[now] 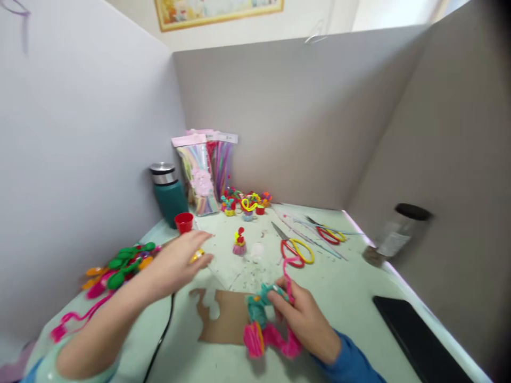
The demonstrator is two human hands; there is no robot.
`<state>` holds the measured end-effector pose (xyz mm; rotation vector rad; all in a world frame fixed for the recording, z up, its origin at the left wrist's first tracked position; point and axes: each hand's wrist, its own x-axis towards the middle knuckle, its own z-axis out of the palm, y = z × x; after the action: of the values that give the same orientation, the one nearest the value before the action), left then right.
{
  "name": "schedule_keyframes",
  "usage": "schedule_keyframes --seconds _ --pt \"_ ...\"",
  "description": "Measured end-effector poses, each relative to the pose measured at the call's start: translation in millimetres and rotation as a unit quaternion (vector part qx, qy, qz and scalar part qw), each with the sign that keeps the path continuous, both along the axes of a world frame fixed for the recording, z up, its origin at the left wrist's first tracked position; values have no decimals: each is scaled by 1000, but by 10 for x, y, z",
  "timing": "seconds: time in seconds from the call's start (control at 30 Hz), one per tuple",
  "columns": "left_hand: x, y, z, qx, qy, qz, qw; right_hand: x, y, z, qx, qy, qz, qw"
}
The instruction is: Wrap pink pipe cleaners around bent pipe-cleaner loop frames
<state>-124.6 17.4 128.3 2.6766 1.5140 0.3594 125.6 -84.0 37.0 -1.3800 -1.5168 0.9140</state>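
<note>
Beside cardboard [229,319], right hand [301,314] pinches turquoise-pink craft piece [257,314], curving leftward; left hand [175,263], spread wide, just before red cup [184,222].

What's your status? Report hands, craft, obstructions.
Right hand holding teal-and-pink craft. Left hand near red cup, grip unclear. Possible obstruction: brown cardboard close by.

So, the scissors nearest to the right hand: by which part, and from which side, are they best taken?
Probably by the red and yellow handle loops, coming from the near side: the scissors lie with their loops toward the person and the blades pointing away.
</note>
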Motion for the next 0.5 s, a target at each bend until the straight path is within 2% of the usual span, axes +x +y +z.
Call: schedule_keyframes --seconds 0.07,0.1,0.17,0.27,0.33,0.4,0.5 --pt "451 -114 26 -110 -71 -125 984 -16 155 28 21 27 14 999" --pt "661 -143 -3 -154 -87 -155 972 -5 241 31 36 36 6 999" --pt "1013 -116 -154 -188 -101 -179 960 53 416 10 63 38 -40 996" --pt "1338 87 -519 -199 -112 -153 961 201 637 -105 64 -17 -100 993" --pt "1434 236 -751 -187 -108 -136 967 319 735 -225 66 -112 -165 978" --pt "1463 339 -908 -133 -104 -96 981 448 793 -341 60 -241 -219 944" --pt "1439 383 -995 -79 -111 -85 987 679 826 -430 1 -413 -260 873"
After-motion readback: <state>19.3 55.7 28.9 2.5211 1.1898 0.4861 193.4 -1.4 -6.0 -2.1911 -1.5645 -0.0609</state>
